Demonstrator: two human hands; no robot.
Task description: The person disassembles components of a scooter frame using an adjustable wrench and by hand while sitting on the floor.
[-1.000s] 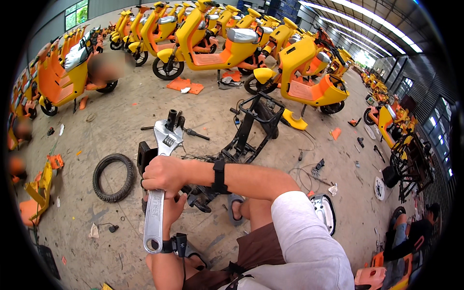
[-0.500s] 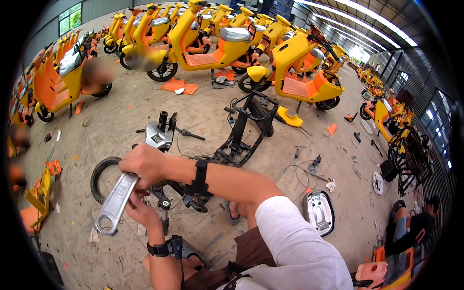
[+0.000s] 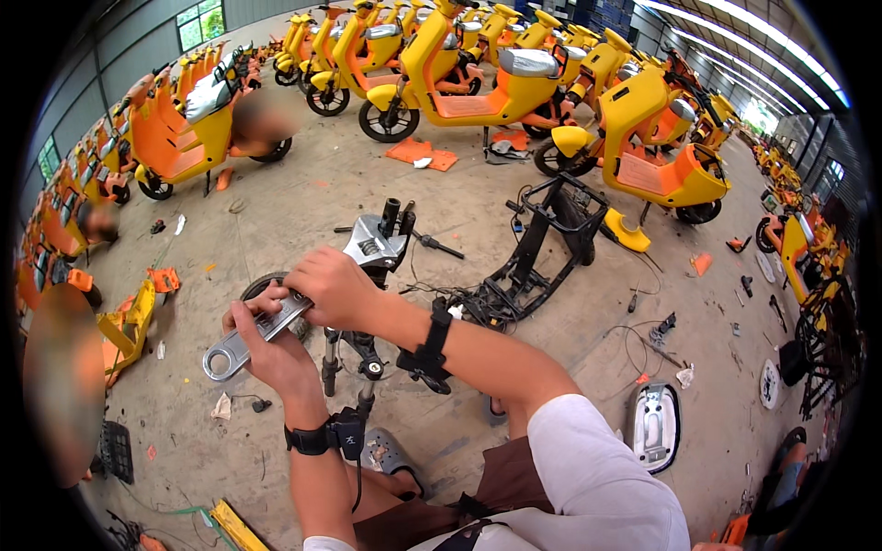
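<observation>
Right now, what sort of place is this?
Most likely a scooter workshop, for repair or teardown: rows of yellow-and-orange scooters, a stripped black scooter frame, and a large adjustable wrench held in the foreground.

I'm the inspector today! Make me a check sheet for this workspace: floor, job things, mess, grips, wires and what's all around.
Surface: grey-brown concrete floor, scattered with parts.
Job's things: silver metal adjustable wrench, its head beside an upright black metal tube; contact unclear.
Clutter: flat orange scrap; white-and-black oval part.
Grips: left grip and right grip both hold the wrench's handle.
Cables: tangled black wires by the bare black metal frame.
Surroundings: rows of yellow-and-orange scooters.
</observation>
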